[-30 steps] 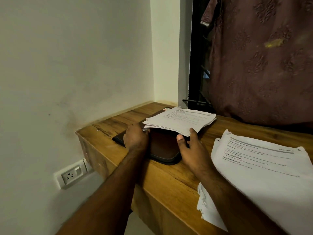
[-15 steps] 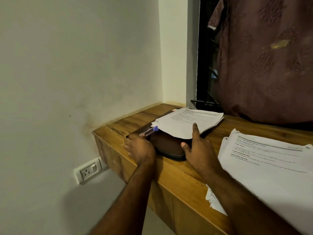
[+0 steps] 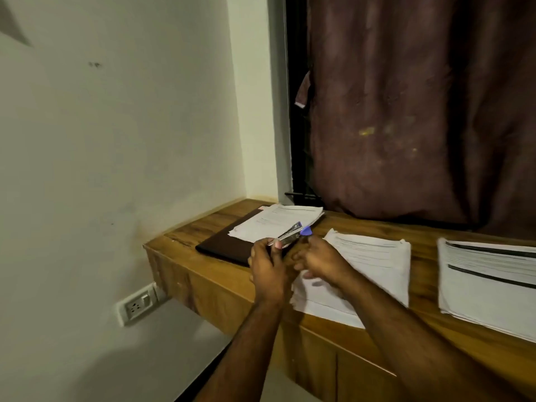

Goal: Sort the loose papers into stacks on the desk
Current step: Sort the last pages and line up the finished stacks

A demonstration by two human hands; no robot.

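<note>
My left hand (image 3: 268, 268) grips a small metal stapler with a blue tip (image 3: 291, 235), raised above the desk's front edge. My right hand (image 3: 322, 261) is next to it with curled fingers near the stapler's blue end; whether it holds the stapler is unclear. Three paper stacks lie on the wooden desk (image 3: 220, 282): one stack (image 3: 275, 221) on a dark folder (image 3: 229, 245) at the left, a middle stack (image 3: 374, 262) under my right hand, and a right stack (image 3: 487, 280).
A white wall borders the desk's left end, with a wall socket (image 3: 136, 306) below it. A dark reddish curtain (image 3: 420, 111) hangs behind the desk. Cabinet doors sit under the desktop.
My left hand drew the stapler out from under the left stack and lifted it to the right. My right hand left the folder and came up beside the stapler. The view widened rightward.
</note>
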